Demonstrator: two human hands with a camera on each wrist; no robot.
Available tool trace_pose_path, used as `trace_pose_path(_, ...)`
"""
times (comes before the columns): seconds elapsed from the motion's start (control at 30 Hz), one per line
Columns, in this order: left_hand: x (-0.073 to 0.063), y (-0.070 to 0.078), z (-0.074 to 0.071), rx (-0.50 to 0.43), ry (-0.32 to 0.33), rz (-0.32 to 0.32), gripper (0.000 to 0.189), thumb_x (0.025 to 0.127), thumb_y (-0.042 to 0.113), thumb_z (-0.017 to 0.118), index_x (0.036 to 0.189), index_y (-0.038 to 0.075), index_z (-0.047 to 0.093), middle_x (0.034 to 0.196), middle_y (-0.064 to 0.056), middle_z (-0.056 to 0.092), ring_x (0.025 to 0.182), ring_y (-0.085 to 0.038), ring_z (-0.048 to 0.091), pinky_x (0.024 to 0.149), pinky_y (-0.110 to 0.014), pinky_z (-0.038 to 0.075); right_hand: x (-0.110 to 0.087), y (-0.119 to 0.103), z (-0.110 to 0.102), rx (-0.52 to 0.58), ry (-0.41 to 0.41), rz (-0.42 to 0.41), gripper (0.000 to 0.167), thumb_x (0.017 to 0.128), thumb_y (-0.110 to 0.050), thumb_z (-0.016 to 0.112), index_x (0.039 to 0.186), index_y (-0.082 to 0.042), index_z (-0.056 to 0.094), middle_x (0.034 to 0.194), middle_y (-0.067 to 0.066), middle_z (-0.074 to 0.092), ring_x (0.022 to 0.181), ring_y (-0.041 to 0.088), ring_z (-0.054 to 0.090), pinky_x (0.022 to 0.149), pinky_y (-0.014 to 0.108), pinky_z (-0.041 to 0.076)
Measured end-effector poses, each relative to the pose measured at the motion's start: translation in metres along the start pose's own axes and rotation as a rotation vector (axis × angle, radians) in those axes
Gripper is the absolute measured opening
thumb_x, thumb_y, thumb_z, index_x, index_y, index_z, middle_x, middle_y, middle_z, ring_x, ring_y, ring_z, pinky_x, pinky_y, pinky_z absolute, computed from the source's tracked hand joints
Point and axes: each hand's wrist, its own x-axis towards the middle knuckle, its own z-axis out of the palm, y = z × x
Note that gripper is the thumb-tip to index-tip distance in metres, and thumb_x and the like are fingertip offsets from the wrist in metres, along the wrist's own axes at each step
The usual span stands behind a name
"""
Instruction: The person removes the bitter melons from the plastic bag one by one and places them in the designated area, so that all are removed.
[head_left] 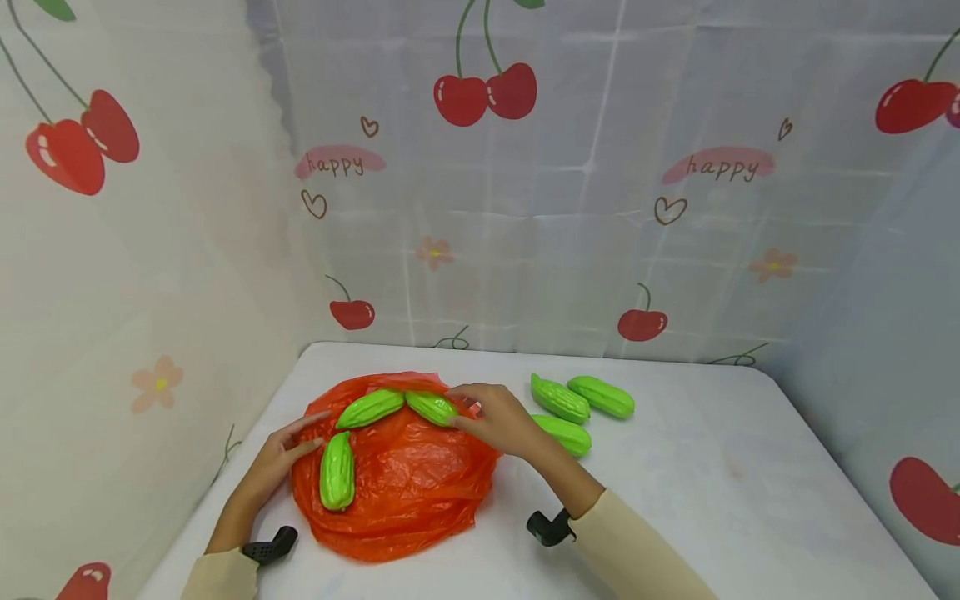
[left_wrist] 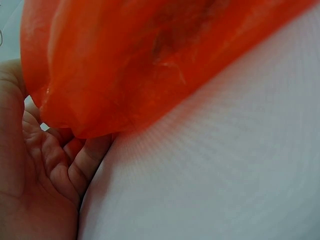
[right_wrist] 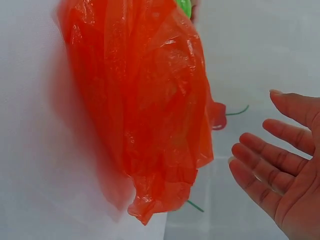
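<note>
A crumpled red plastic bag (head_left: 408, 479) lies spread on the white table. Three green bitter melons rest on it: one upright melon (head_left: 337, 473) at the left, a slanted melon (head_left: 371, 408) at the back and another melon (head_left: 431, 407) at the back right. My left hand (head_left: 273, 462) holds the bag's left edge; in the left wrist view the plastic (left_wrist: 115, 75) passes between thumb and curled fingers. Over the back right edge, my right hand (head_left: 495, 421) has its fingertips beside the back right melon. Its fingers (right_wrist: 272, 155) look straight and spread in the right wrist view, holding nothing.
Beyond my right hand, three more bitter melons lie on the table: a ridged one (head_left: 558, 398), one at the far right (head_left: 602, 397) and one partly behind the hand (head_left: 564, 434). A cherry-printed curtain (head_left: 517, 250) hangs behind the white table (head_left: 712, 483).
</note>
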Motion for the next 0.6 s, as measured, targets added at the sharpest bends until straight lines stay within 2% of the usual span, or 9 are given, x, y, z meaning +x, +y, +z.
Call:
trace_pose_path(0.1, 0.001, 0.000, 0.000, -0.008, 0.000, -0.002, 0.048, 0.101, 0.025, 0.062, 0.147, 0.014, 0.054, 0.154, -0.013, 0.046, 0.139, -0.001, 0.032, 0.119, -0.051, 0.024, 0.008, 0.003, 0.006, -0.029, -0.014, 0.047, 0.041, 0.094, -0.020, 0.074, 0.132, -0.003, 0.066, 0.124, 0.014, 0.070, 0.107, 0.032, 0.066, 0.087, 0.042, 0.057)
trace_pose_path(0.17, 0.002, 0.000, 0.001, -0.006, -0.003, 0.002, 0.048, 0.102, 0.025, 0.062, 0.147, 0.013, 0.054, 0.154, -0.013, 0.046, 0.143, -0.010, 0.032, 0.118, -0.058, 0.022, 0.012, 0.006, 0.010, -0.039, -0.024, 0.087, 0.042, 0.095, -0.021, 0.073, 0.132, -0.004, 0.066, 0.124, 0.014, 0.070, 0.107, 0.032, 0.066, 0.088, 0.041, 0.057)
trace_pose_path(0.27, 0.002, -0.002, 0.002, 0.001, -0.005, 0.011, 0.048, 0.102, 0.024, 0.062, 0.147, 0.013, 0.054, 0.154, -0.013, 0.046, 0.146, -0.019, 0.031, 0.117, -0.035, 0.028, 0.016, 0.011, 0.015, -0.051, -0.029, 0.128, 0.042, 0.095, -0.022, 0.073, 0.133, -0.005, 0.066, 0.126, 0.012, 0.069, 0.110, 0.031, 0.065, 0.091, 0.043, 0.056)
trace_pose_path(0.33, 0.002, -0.003, 0.002, -0.002, -0.007, 0.020, 0.047, 0.102, 0.024, 0.062, 0.147, 0.013, 0.054, 0.155, -0.014, 0.046, 0.145, -0.017, 0.032, 0.109, -0.018, 0.030, 0.020, 0.015, 0.020, -0.069, -0.022, 0.136, 0.042, 0.094, -0.023, 0.074, 0.133, -0.006, 0.066, 0.129, 0.011, 0.068, 0.114, 0.031, 0.064, 0.096, 0.045, 0.054)
trace_pose_path(0.4, 0.002, -0.003, 0.002, -0.020, -0.008, 0.025, 0.047, 0.102, 0.023, 0.062, 0.147, 0.012, 0.054, 0.155, -0.015, 0.045, 0.143, -0.009, 0.033, 0.101, -0.008, 0.030, 0.024, 0.019, 0.024, -0.079, -0.009, 0.140, 0.042, 0.094, -0.022, 0.074, 0.132, -0.006, 0.067, 0.131, 0.010, 0.067, 0.117, 0.030, 0.063, 0.099, 0.046, 0.052)
trace_pose_path(0.5, 0.001, -0.003, 0.001, -0.040, -0.009, 0.030, 0.048, 0.102, 0.022, 0.062, 0.147, 0.010, 0.053, 0.156, -0.017, 0.043, 0.138, 0.002, 0.034, 0.099, -0.006, 0.030, 0.030, 0.023, 0.028, -0.095, 0.005, 0.150, 0.041, 0.093, -0.021, 0.075, 0.132, -0.008, 0.067, 0.132, 0.009, 0.067, 0.118, 0.029, 0.062, 0.101, 0.046, 0.051)
trace_pose_path(0.6, 0.001, -0.002, 0.001, -0.045, -0.005, 0.030, 0.048, 0.102, 0.022, 0.062, 0.147, 0.010, 0.053, 0.155, -0.018, 0.043, 0.135, 0.005, 0.035, 0.099, -0.008, 0.034, 0.035, 0.026, 0.032, -0.101, 0.008, 0.168, 0.041, 0.093, -0.021, 0.076, 0.131, -0.008, 0.068, 0.131, 0.008, 0.067, 0.116, 0.027, 0.063, 0.100, 0.045, 0.051)
